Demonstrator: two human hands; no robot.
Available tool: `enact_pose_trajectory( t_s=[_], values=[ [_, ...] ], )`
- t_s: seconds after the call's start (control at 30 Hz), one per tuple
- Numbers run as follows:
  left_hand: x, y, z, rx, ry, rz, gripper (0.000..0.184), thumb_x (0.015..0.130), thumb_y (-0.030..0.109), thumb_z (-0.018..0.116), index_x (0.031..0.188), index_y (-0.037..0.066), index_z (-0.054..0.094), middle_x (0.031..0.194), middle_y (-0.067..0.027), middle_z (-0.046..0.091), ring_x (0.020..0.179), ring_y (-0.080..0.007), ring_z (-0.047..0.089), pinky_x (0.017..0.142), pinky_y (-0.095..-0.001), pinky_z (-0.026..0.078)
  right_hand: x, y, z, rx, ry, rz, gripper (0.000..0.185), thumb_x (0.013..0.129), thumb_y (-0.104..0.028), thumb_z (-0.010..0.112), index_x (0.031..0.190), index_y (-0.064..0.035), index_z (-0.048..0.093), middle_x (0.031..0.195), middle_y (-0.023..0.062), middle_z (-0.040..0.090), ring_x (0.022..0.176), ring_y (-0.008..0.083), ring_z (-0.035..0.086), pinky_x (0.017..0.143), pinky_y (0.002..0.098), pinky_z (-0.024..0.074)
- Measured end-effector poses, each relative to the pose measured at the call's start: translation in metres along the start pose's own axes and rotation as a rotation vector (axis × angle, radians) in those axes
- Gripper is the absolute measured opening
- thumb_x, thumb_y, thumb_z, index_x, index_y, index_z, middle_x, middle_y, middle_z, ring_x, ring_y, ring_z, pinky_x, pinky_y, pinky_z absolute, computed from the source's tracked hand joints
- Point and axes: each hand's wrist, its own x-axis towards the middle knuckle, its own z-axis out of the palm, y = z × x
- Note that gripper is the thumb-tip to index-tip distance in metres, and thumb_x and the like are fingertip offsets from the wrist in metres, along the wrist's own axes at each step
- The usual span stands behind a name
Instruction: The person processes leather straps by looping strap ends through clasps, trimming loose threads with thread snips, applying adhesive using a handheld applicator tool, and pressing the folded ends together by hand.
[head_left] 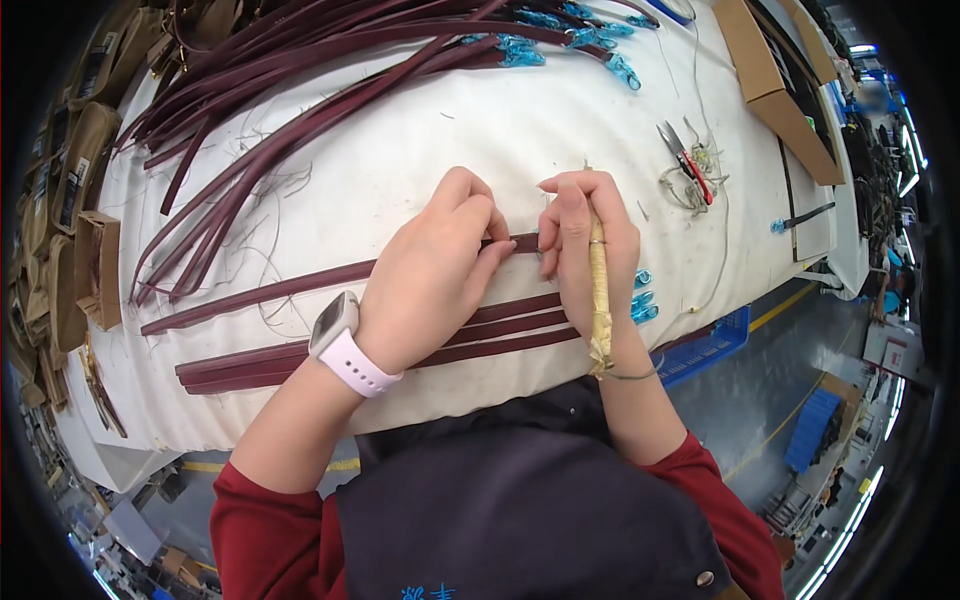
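My left hand (425,265), with a pale watch (335,325) on its wrist, pinches a dark red strap (300,286) close to its right end. That strap lies across the white table. In my right hand (570,262) is a pen-like tool wrapped in yellow tape (600,290), with a thin cord at its lower end. The right fingertips are beside the strap's end; whether they touch it I cannot tell. Several more dark red straps (245,368) lie below my hands, and blue-wrapped ends (645,308) show right of my right wrist.
A pile of dark red straps (290,75) with blue-wrapped clasps (520,50) covers the table's far side. Red-handled scissors (690,168) lie by tangled thread at right. A cardboard box (795,125) stands beyond. Brown bags (80,190) line the left; a blue crate (705,348) sits below the edge.
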Motion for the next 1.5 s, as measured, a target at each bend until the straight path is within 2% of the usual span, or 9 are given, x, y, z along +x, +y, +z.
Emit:
enact_pose_trajectory(
  t_s=[0.2, 0.3, 0.57, 0.8, 0.9, 0.97, 1.0, 1.23, 1.5],
  values=[
    [-0.007, 0.001, 0.01, 0.258, 0.053, 0.118, 0.016, 0.094, -0.001, 0.073, 0.101, 0.0, 0.059, 0.109, -0.012, 0.061, 0.077, -0.0299, 0.068, 0.064, -0.0406, 0.054, 0.001, -0.004, 0.0, 0.001, -0.003, 0.041, 0.021, 0.114, -0.022, 0.058, 0.108, -0.0029, 0.064, 0.062, -0.0009, 0.059, 0.05, 0.0052, 0.052, 0.047, 0.0239, 0.0404],
    [-0.009, 0.004, 0.009, 0.351, 0.049, 0.187, 0.015, 0.094, 0.0, 0.073, 0.101, 0.001, 0.06, 0.101, -0.0098, 0.063, 0.072, -0.0298, 0.068, 0.061, -0.0399, 0.054, 0.002, -0.005, 0.0, -0.054, -0.048, 0.042, 0.031, 0.117, -0.029, 0.049, 0.112, -0.0018, 0.063, 0.07, 0.0002, 0.059, 0.053, 0.0023, 0.048, 0.049, 0.0191, 0.0378],
    [-0.012, 0.002, -0.013, 0.22, 0.0, 0.039, 0.026, 0.086, 0.005, 0.074, 0.108, 0.006, 0.061, 0.071, -0.0059, 0.058, 0.062, -0.0257, 0.064, 0.06, -0.0395, 0.051, 0.005, 0.0, 0.003, -0.128, 0.013, -0.056, 0.025, 0.115, -0.025, 0.057, 0.106, -0.003, 0.065, 0.061, 0.0014, 0.059, 0.05, 0.0088, 0.055, 0.049, 0.0265, 0.0425],
    [-0.01, -0.003, -0.014, 0.281, 0.047, 0.019, 0.022, 0.086, 0.001, 0.072, 0.104, 0.005, 0.059, 0.068, -0.0066, 0.056, 0.06, -0.0249, 0.06, 0.059, -0.0381, 0.049, 0.005, 0.002, -0.013, 0.067, -0.163, -0.024, 0.035, 0.116, -0.032, 0.052, 0.116, -0.0023, 0.069, 0.074, 0.0007, 0.059, 0.06, 0.006, 0.054, 0.056, 0.0223, 0.0421],
    [-0.01, -0.008, -0.017, 0.234, 0.046, 0.046, 0.018, 0.087, -0.001, 0.071, 0.1, 0.003, 0.06, 0.072, -0.008, 0.06, 0.059, -0.0224, 0.058, 0.059, -0.0355, 0.049, 0.004, 0.005, -0.014, -0.079, -0.175, -0.323, 0.024, 0.112, -0.02, 0.059, 0.125, -0.0007, 0.067, 0.086, 0.0, 0.059, 0.073, 0.0038, 0.055, 0.064, 0.0205, 0.0433],
    [-0.009, -0.01, -0.02, 0.169, 0.04, 0.049, 0.016, 0.087, -0.002, 0.071, 0.097, 0.002, 0.06, 0.074, -0.0086, 0.061, 0.058, -0.0204, 0.057, 0.059, -0.0338, 0.049, -0.007, -0.003, -0.001, 0.318, -0.19, -0.03, 0.021, 0.104, -0.006, 0.066, 0.123, 0.0013, 0.063, 0.092, -0.0003, 0.059, 0.081, 0.0025, 0.055, 0.068, 0.0198, 0.0445],
    [-0.008, -0.008, -0.022, 0.116, 0.013, 0.03, 0.014, 0.087, -0.002, 0.072, 0.095, 0.001, 0.061, 0.076, -0.0086, 0.062, 0.059, -0.0184, 0.056, 0.059, -0.0322, 0.048, -0.007, 0.006, 0.005, 0.285, -0.142, -0.125, 0.021, 0.096, 0.003, 0.069, 0.115, 0.0003, 0.059, 0.089, -0.0001, 0.06, 0.076, 0.0021, 0.054, 0.066, 0.0197, 0.0447],
    [-0.008, -0.006, -0.029, 0.034, -0.036, -0.041, 0.009, 0.088, -0.001, 0.073, 0.091, -0.001, 0.064, 0.078, -0.0071, 0.064, 0.062, -0.0134, 0.056, 0.06, -0.029, 0.048, -0.005, 0.015, -0.002, 0.212, -0.245, -0.146, 0.013, 0.095, 0.001, 0.07, 0.091, -0.0015, 0.058, 0.081, 0.0004, 0.062, 0.065, 0.002, 0.053, 0.058, 0.0208, 0.0427],
    [-0.008, -0.01, -0.034, -0.008, -0.068, -0.06, 0.009, 0.092, 0.001, 0.076, 0.094, -0.001, 0.067, 0.08, -0.006, 0.066, 0.065, -0.0122, 0.059, 0.062, -0.0273, 0.05, -0.004, 0.007, -0.002, 0.078, -0.255, -0.169, 0.015, 0.095, 0.002, 0.07, 0.084, -0.001, 0.06, 0.077, -0.0008, 0.062, 0.063, 0.0023, 0.051, 0.056, 0.0215, 0.0419]
  ],
)
